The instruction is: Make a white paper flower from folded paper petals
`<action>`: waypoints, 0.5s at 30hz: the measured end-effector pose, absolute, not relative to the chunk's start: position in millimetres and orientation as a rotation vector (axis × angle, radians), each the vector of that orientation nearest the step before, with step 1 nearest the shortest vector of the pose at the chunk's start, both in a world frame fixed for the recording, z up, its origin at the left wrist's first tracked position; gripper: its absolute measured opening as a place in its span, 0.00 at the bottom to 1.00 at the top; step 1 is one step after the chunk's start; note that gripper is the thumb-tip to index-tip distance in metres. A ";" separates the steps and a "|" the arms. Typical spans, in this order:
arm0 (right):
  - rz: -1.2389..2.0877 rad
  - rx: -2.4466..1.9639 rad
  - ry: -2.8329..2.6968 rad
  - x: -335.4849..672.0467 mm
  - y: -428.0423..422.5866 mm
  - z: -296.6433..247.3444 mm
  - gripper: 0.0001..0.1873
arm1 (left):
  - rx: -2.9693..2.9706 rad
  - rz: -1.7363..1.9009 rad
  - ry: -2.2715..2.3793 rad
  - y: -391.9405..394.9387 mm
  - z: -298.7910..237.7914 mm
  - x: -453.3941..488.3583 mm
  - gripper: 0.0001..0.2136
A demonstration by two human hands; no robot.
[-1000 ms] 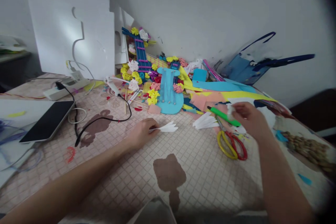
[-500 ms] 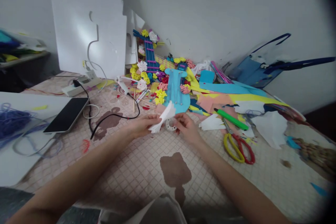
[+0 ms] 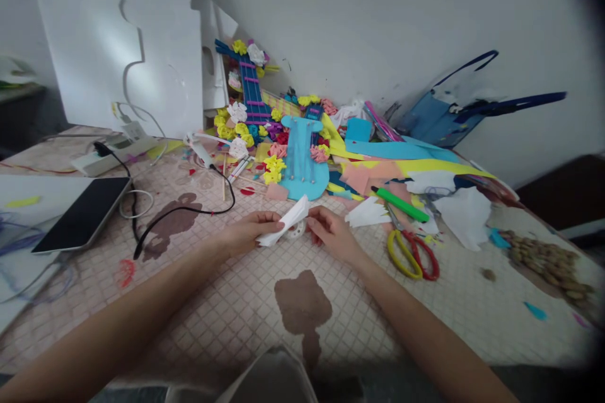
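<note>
Just in front of the blue board (image 3: 302, 167), toward the person, the left hand (image 3: 250, 230) gripped a folded white paper (image 3: 286, 220) between thumb and fingers, its upper end tilted up to the board's near edge. A white ring (image 3: 297, 230) showed behind the paper, also in front of the board. The right hand (image 3: 333, 233), in front of the board and slightly to its right, had its fingers bent beside the ring; whether they gripped it, I could not tell.

Right of the board and nearer the person lay white strips (image 3: 367, 213), then a green tool (image 3: 401, 204) and the scissors (image 3: 405, 238), handles toward the person. A yellow flower (image 3: 274, 169) sat at the board's left edge. Farther left of it were a glue gun (image 3: 201, 154) and a phone (image 3: 82, 214). Behind the board, to its left, a dark-blue guitar shape (image 3: 253, 91) leaned among flowers. Well to the board's right, by the wall, stood a blue bag (image 3: 437, 119).
</note>
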State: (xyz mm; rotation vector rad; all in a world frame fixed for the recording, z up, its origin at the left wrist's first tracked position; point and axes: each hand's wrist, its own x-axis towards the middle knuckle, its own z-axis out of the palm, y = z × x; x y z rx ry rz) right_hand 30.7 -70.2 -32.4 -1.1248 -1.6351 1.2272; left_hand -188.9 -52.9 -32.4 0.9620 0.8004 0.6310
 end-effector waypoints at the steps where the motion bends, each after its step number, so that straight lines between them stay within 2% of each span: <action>1: 1.243 -1.117 -1.641 29.5 -70.4 -34.0 0.13 | 0.957 0.638 0.801 -52.5 -32.8 -188.7 0.17; 6: 1.358 -1.052 -1.640 24.3 -72.8 -38.2 0.14 | 0.943 0.634 0.782 -52.3 -33.1 -188.4 0.16; 11: 1.308 -1.050 -1.639 26.1 -73.9 -33.8 0.13 | 0.944 0.624 0.799 -52.6 -33.0 -189.4 0.16; 15: 1.456 -1.005 -1.576 23.2 -75.7 -31.6 0.14 | 0.958 0.623 0.794 -52.6 -34.6 -190.4 0.15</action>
